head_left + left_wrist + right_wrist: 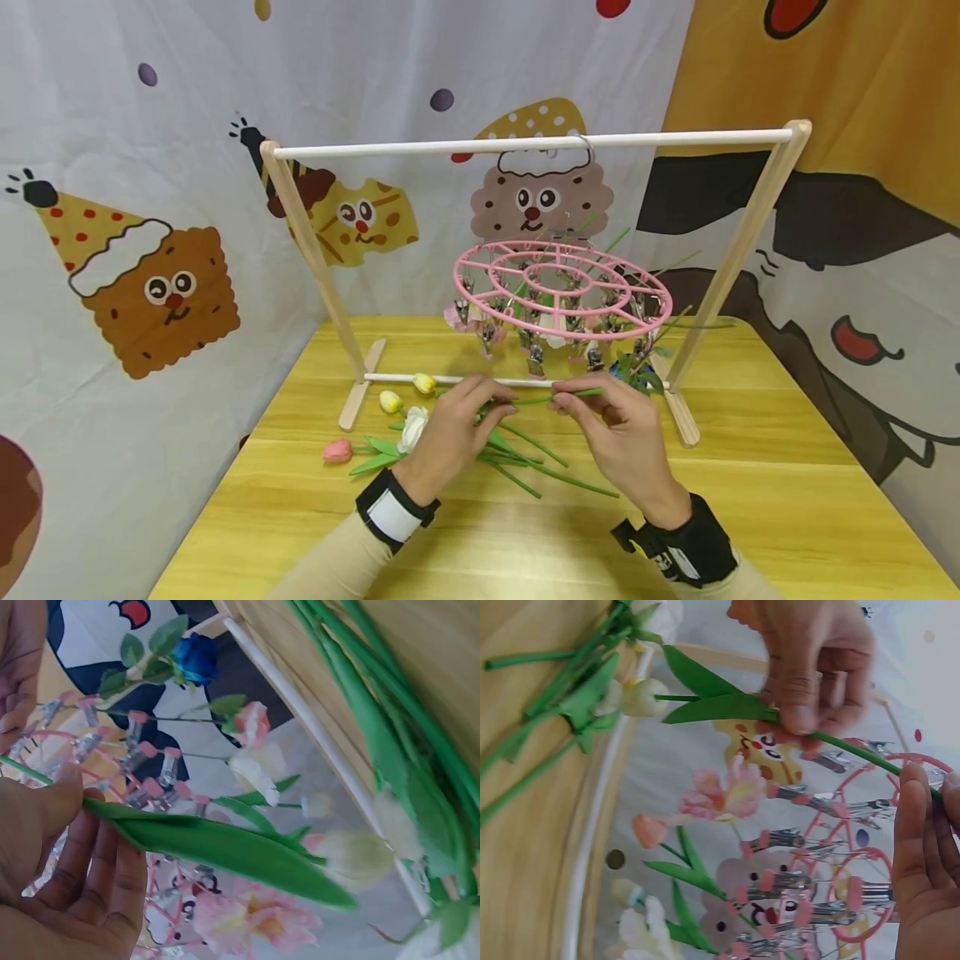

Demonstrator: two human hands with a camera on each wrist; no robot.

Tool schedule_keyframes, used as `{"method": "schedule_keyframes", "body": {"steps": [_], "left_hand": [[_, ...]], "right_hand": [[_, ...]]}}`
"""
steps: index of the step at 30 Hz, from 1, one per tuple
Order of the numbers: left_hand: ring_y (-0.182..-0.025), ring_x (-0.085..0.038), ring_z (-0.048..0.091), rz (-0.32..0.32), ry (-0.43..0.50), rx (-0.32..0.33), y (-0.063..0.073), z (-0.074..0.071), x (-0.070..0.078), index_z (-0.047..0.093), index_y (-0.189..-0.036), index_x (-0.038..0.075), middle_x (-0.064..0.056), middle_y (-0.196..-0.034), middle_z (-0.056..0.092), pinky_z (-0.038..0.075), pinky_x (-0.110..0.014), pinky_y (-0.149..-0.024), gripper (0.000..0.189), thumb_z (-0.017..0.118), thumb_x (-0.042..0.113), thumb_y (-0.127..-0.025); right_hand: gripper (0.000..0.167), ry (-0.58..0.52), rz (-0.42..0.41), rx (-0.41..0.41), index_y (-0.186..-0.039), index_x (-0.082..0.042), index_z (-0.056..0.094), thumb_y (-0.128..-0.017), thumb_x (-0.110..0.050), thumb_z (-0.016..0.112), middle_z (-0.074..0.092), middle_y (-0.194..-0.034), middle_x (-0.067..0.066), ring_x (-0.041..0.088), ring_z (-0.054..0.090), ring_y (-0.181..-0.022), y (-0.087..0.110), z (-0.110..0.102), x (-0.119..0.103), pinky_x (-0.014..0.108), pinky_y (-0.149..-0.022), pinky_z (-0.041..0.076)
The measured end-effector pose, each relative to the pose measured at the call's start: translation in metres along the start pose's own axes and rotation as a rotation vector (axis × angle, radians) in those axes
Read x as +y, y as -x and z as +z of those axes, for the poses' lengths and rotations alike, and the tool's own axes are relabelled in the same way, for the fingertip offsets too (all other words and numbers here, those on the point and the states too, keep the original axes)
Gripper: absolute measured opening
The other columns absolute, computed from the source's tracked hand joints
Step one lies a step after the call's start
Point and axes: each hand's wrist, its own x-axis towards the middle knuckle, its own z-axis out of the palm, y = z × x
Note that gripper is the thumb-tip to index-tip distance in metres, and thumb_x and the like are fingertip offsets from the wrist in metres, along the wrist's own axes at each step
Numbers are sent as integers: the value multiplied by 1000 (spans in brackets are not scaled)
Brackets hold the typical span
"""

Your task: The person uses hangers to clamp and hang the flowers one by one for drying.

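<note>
Both hands hold one yellow tulip [423, 383] by its green stem, which lies level between them above the table. My left hand [453, 429] pinches the stem just below its long green leaves [225, 851]. Nearer the stem's cut end, my right hand [630, 437] pinches it between thumb and fingers. Beyond the hands hangs a pink round clip hanger [556, 333], with several flowers clipped head down, among them a pink flower [720, 795] and a blue rose [196, 658]. Below and left lie a white rose [414, 429], a pink tulip [337, 452] and another yellow tulip [390, 402].
A wooden stand with a white top bar [420, 147] carries the hanger by its hook. Its lower white bar [397, 378] runs just behind the hands. Loose green stems [573, 481] spread over the wooden table [300, 500]. A printed cloth [225, 100] hangs behind.
</note>
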Motion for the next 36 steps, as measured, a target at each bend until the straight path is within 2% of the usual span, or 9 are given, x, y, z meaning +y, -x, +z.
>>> {"method": "schedule_keyframes", "body": {"steps": [3, 8, 12, 14, 18, 21, 24, 29, 36], "left_hand": [[-102, -19, 82, -30, 9, 31, 2, -1, -4, 81, -117, 11, -5, -113, 80, 72, -30, -88, 17, 90, 8, -102], [-100, -18, 83, -36, 55, 67, 2, -4, -5, 82, -114, 10, -5, -110, 81, 72, -30, -88, 15, 89, 6, -102], [-97, -18, 83, -21, 83, 135, 0, -8, -4, 82, -112, 8, -5, -107, 81, 71, -26, -87, 16, 91, 4, -100], [-95, -18, 82, -14, 91, 168, -2, -11, -3, 82, -112, 7, -6, -106, 81, 70, -23, -86, 17, 91, 2, -99], [-93, -18, 82, -33, 107, 206, -6, -17, -2, 82, -112, 8, -6, -105, 83, 69, -22, -83, 20, 92, 0, -97], [-93, -18, 83, -74, 122, 218, -8, -21, -2, 82, -112, 9, -6, -105, 84, 70, -23, -84, 18, 92, 3, -98], [-92, -20, 84, -109, 148, 228, -9, -22, 0, 83, -111, 7, -7, -104, 85, 72, -25, -83, 14, 91, 4, -100], [-92, -24, 86, -149, 204, 246, -11, -23, 6, 83, -110, 6, -10, -103, 86, 73, -26, -79, 14, 92, 4, -99], [-95, -24, 88, -209, 260, 223, -10, -21, 16, 84, -113, 8, -9, -106, 87, 74, -31, -76, 16, 92, 6, -100]], "right_hand": [[44, 30, 1, 19, -124, -4, 85, -93, 27, 80, 84, -107, 15, 3, 84, -93, -5, 1, -3, 19, -80, 70], [45, 10, -10, 12, -128, -2, 83, -94, 26, 79, 87, -111, 17, 7, 86, -96, -7, -1, -9, 17, -82, 68], [40, -8, -36, 49, -132, 5, 80, -98, 26, 74, 88, -111, 9, 9, 85, -95, -2, -5, -10, 16, -81, 67], [38, 1, -41, 94, -132, 8, 79, -99, 27, 71, 87, -112, 3, 8, 83, -94, 2, -8, -9, 20, -84, 68], [29, 92, -9, 248, -122, 11, 80, -99, 26, 73, 83, -107, -7, 2, 79, -89, 7, -19, -3, 13, -77, 64], [24, 160, 57, 360, -121, 12, 79, -100, 23, 74, 80, -104, -9, 1, 75, -84, 7, -27, 0, 9, -74, 59], [24, 214, 140, 415, -129, 12, 77, -105, 15, 75, 78, -108, -13, 1, 72, -85, 7, -34, 3, 8, -75, 56], [26, 279, 228, 416, -135, 8, 77, -109, 7, 76, 76, -112, -21, 0, 69, -85, 8, -40, 4, 7, -74, 55], [30, 289, 280, 359, -139, -2, 82, -110, 1, 78, 80, -105, -19, -1, 70, -82, 5, -44, 3, 9, -69, 52]]}}
